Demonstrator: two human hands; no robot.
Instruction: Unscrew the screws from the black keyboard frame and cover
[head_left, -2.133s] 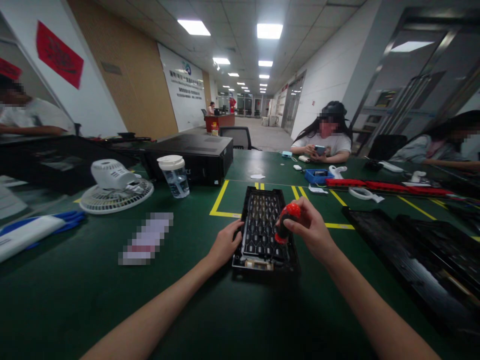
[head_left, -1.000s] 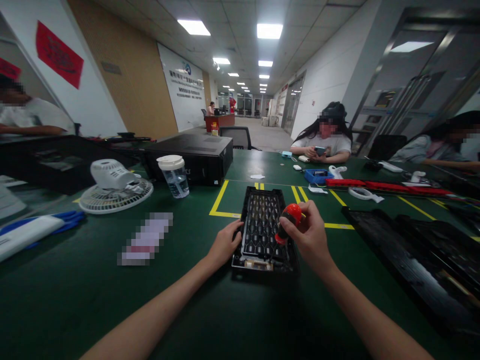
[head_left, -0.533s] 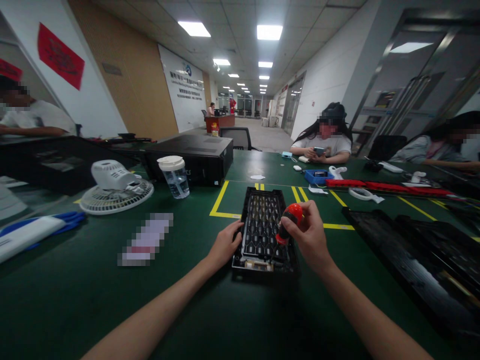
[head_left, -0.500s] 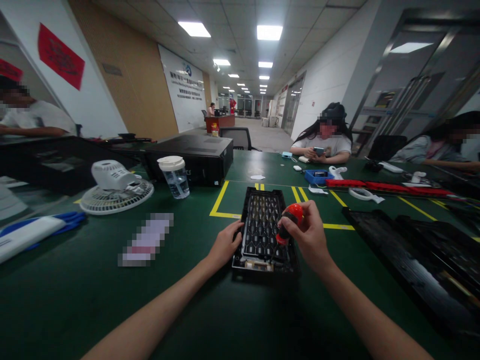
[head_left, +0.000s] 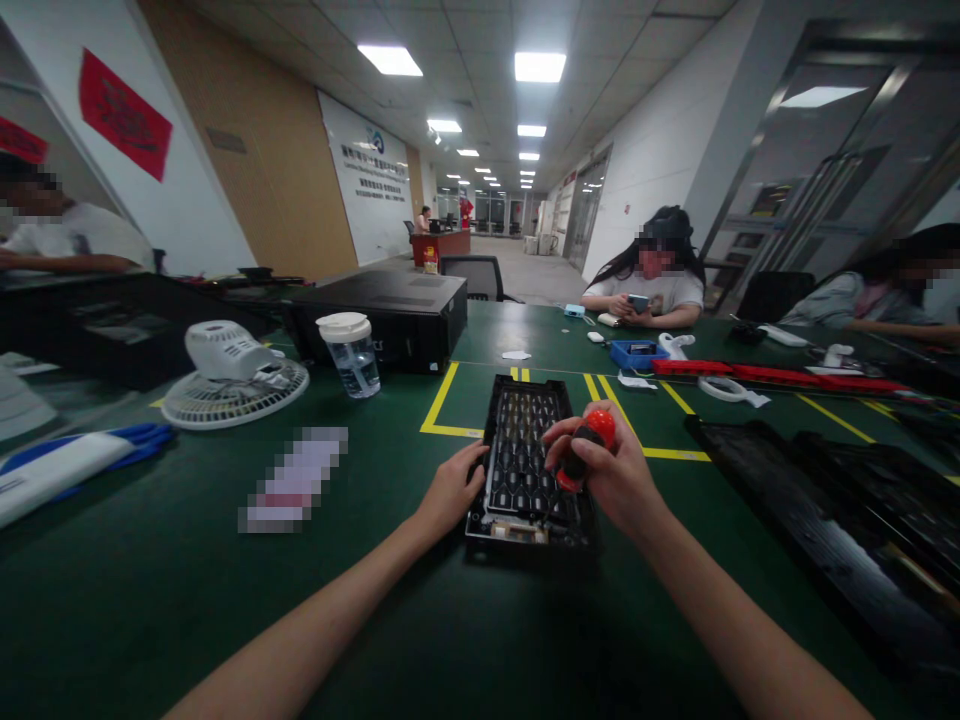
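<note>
So the right hand (head_left: 621,475), center of the frame and a bit right, has its grip closed around a stubby red-and-black screwdriver (head_left: 574,464), red knob at the top. It's tilted over the lower right part of a black rectangular plastic panel with a honeycomb pattern (head_left: 517,470), which lies mid-frame on the green surface (head_left: 480,640). Tip's lost in the dark there (so no clue whether it's touching anything). The left hand (head_left: 450,485) has its fingers against the panel's left edge; can't tell if that grip is actually pinching it or just resting.

Over at the left there's a white plastic fan (head_left: 232,390) lying grille-down, next to a clear cup with a white lid (head_left: 350,360). A big black computer case (head_left: 390,310) sits behind the cup. More long black panels (head_left: 795,510) fill the lower right of the frame.
</note>
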